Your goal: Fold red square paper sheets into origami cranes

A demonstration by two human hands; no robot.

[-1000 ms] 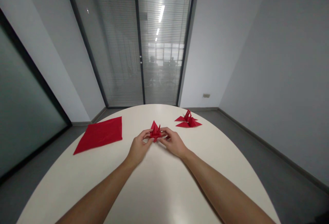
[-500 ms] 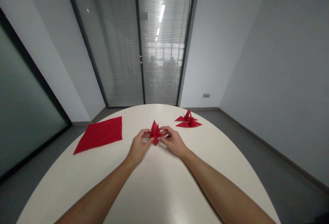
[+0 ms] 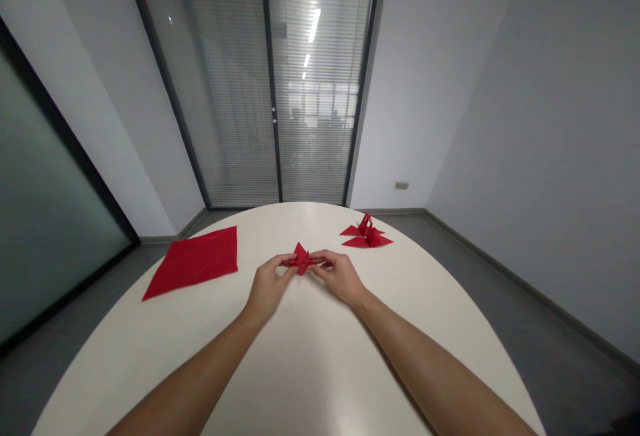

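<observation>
Between my hands is a folded red paper piece (image 3: 302,261), with pointed tips standing toward and away from me. My left hand (image 3: 270,281) pinches its left side between thumb and fingers. On the opposite side my right hand (image 3: 340,277) grips it the same way. Fingertips cover both side ends of the fold. Beyond my right hand, two folded red paper cranes (image 3: 369,240) lie close together, their wings spread. A flat red sheet of paper (image 3: 200,261) rests to the left of my left hand.
All of this is on a white round table (image 3: 280,369), whose curved edge runs along both sides and the back. A glass door with blinds (image 3: 315,143) stands beyond the table. Grey walls flank it.
The folded paper has flattened and widened; its far tip sits lower and its near tip is drawn up. My fingers have straightened slightly along its sides. The cranes and sheet have not moved.
</observation>
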